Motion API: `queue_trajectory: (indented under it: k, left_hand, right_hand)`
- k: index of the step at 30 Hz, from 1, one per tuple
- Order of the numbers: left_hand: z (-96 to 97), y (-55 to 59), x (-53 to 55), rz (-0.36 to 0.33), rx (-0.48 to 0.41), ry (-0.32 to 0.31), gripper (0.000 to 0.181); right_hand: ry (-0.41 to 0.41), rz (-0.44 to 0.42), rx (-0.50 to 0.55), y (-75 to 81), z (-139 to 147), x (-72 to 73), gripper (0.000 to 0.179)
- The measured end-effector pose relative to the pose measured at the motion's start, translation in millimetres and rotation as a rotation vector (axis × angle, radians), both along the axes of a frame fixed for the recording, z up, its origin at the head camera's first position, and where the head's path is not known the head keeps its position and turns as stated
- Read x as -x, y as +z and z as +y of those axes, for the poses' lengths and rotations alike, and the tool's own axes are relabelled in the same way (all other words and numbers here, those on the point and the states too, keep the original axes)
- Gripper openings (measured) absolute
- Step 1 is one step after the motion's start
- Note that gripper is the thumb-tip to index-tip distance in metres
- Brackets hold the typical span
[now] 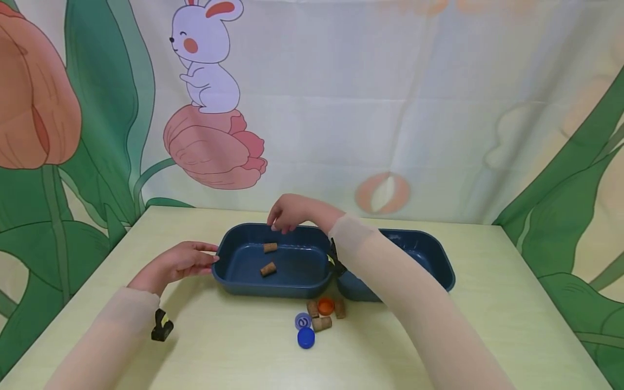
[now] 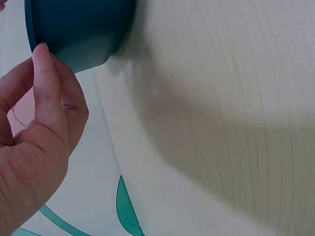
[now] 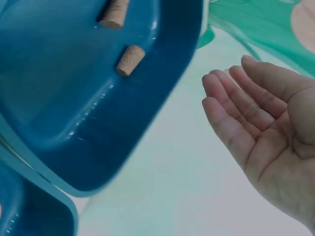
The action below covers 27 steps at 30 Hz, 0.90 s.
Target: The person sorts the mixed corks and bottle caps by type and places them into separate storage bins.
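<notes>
Two dark blue trays stand side by side on the table. The left tray [image 1: 273, 290] has two corks lying apart on its floor, a rear cork [image 1: 270, 247] and a front cork [image 1: 268, 269]. My left hand [image 1: 182, 261] is at the left end of this tray, fingertips and thumb pinching its rim [image 2: 30, 29]. Over the far side of the same tray hangs my right hand [image 1: 294, 211], its fingers loosely bent. Nothing lies in its palm [image 3: 270, 147] in the right wrist view. My right forearm hides part of the right tray [image 1: 441, 254].
In front of the trays lies a small cluster on the table [image 1: 234, 346]: several corks [image 1: 322, 324], an orange bottle cap [image 1: 325, 306], a light purple cap [image 1: 303, 322] and a blue cap [image 1: 306, 338]. A printed cloth [image 1: 322, 108] hangs behind the table.
</notes>
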<state>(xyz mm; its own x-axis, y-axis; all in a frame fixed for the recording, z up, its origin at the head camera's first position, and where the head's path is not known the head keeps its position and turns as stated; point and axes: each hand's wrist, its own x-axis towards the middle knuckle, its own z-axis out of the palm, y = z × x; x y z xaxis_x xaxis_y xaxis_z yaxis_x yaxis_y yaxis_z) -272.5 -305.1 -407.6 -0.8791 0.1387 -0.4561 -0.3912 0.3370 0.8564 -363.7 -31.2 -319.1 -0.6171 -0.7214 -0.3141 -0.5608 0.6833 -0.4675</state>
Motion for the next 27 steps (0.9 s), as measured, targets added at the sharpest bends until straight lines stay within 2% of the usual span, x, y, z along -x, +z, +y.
queue_trajectory:
  k: [8, 15, 21, 27]
  left_hand:
    - [0.7, -1.4, 0.4, 0.004, -0.002, -0.005, 0.061]
    - [-0.1, -1.0, -0.2, 0.003, -0.011, 0.001, 0.060]
    - [-0.2, -1.3, -0.5, 0.000, -0.010, 0.004, 0.060]
    - [0.1, -1.6, -0.1, 0.003, 0.004, 0.009, 0.061]
  right_hand:
    - [0.056, 0.042, 0.050, 21.6, 19, -18.7, 0.034]
    - [0.096, 0.041, 0.132, 33.6, 39, -44.3, 0.032]
    - [0.114, 0.050, 0.186, 33.7, 60, -69.4, 0.030]
    - [0.098, 0.036, 0.224, 24.6, 85, -90.9, 0.027]
